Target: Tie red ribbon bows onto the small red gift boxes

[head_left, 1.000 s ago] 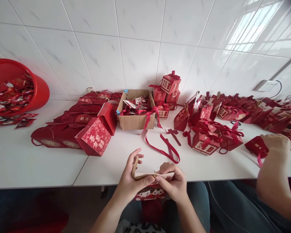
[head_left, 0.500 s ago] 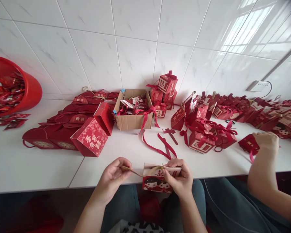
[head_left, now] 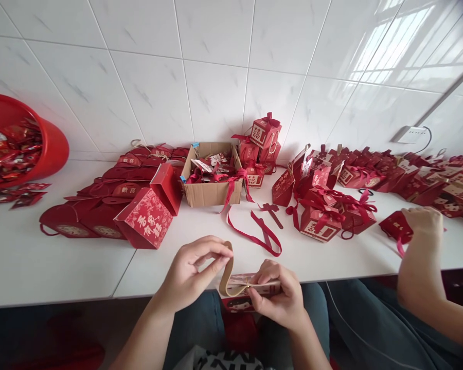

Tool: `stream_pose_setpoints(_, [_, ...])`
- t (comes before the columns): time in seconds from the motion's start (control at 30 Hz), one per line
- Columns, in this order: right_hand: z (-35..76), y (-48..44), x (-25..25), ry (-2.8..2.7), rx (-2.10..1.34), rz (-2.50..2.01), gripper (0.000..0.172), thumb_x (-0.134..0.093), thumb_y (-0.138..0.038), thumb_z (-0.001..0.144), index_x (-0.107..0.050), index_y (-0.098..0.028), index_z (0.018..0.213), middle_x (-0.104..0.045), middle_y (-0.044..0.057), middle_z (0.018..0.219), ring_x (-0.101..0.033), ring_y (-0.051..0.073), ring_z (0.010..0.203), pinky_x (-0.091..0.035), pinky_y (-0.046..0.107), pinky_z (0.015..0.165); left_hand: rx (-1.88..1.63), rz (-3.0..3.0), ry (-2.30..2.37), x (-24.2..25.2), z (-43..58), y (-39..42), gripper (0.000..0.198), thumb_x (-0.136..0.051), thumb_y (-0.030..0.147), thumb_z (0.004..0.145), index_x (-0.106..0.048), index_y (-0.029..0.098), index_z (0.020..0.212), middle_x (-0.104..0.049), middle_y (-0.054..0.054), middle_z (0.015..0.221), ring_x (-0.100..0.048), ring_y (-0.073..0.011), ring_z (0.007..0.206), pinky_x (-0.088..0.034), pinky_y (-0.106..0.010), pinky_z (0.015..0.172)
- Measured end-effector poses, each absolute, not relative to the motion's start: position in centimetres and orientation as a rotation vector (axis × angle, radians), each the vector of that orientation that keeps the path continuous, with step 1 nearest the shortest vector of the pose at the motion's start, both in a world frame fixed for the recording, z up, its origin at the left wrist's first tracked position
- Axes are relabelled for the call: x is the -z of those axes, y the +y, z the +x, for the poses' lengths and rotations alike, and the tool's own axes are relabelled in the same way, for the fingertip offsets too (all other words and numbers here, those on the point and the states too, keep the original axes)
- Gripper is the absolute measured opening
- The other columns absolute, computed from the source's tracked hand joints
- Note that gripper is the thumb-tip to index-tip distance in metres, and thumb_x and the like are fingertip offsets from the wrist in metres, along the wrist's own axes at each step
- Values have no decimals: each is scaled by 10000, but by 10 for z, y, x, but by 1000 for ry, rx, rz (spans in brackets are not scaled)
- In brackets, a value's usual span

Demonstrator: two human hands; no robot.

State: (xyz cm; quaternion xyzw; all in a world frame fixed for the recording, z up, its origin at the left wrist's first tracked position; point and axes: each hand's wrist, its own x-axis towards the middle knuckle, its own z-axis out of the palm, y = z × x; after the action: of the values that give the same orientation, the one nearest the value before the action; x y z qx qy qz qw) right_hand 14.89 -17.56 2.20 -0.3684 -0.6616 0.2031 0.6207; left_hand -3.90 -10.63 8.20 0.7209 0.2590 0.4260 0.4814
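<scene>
Between finger and thumb, my left hand pinches the free end of a tan ribbon. The ribbon curves down from there to the top of a red gift box printed with cartoon figures. My right hand grips that box by its top edge, with the thumb near a small gold spot where the ribbon meets it. The box is over my lap at the table's front edge, tilted, and its lower part is partly hidden. A loose red ribbon lies on the table beyond my hands.
An open cardboard box holds ribbons and tags. Red gift boxes stand in rows at left, and others at right. A red bucket of wrapped sweets lies tipped at far left. Another person's hand holds a red box at right.
My left hand has moved up and right, lifting the tan ribbon end into a curve. The gift box has tilted so its top shows more, and my right hand has shifted slightly lower.
</scene>
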Motion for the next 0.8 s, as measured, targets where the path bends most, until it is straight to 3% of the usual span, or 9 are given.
stream_pose_setpoints(0.13, [151, -177, -22, -1503, -498, -843, 225, -673, -95, 729, -519, -228, 824, -612, 4, 690, -579, 139, 591, -493, 261, 512, -764, 1769, 608, -81, -36, -110, 212, -545, 223, 872, -700, 196, 1015, -662, -108, 1000, -643, -220, 924, -536, -322, 797])
stream_pose_setpoints(0.3, [150, -177, -22, -1512, -521, -838, 229, -673, -90, 730, -520, -229, 828, -606, 1, 695, -577, 135, 591, -480, 253, 512, -756, 1820, 675, -76, -29, -117, 138, -638, 289, 816, -755, 237, 867, -632, -108, 1075, -625, -235, 953, -530, -329, 792])
stream_pose_setpoints(0.5, [149, -177, -21, -1492, -515, -817, 242, -678, -82, 717, -525, -230, 832, -597, 2, 694, -576, 140, 598, -466, 262, 525, -757, 1677, 657, -72, -25, -121, 168, -630, 304, 829, -751, 192, 860, -701, -100, 845, -655, -217, 797, -533, -292, 678])
stream_pose_setpoints(0.8, [150, -176, -26, -1504, -470, -822, 230, -681, -110, 726, -529, -237, 843, -610, 11, 729, -602, 153, 631, -507, 276, 543, -717, 1648, 592, -70, -29, -123, 213, -615, 346, 835, -757, 186, 836, -692, -97, 819, -631, -205, 737, -506, -297, 649])
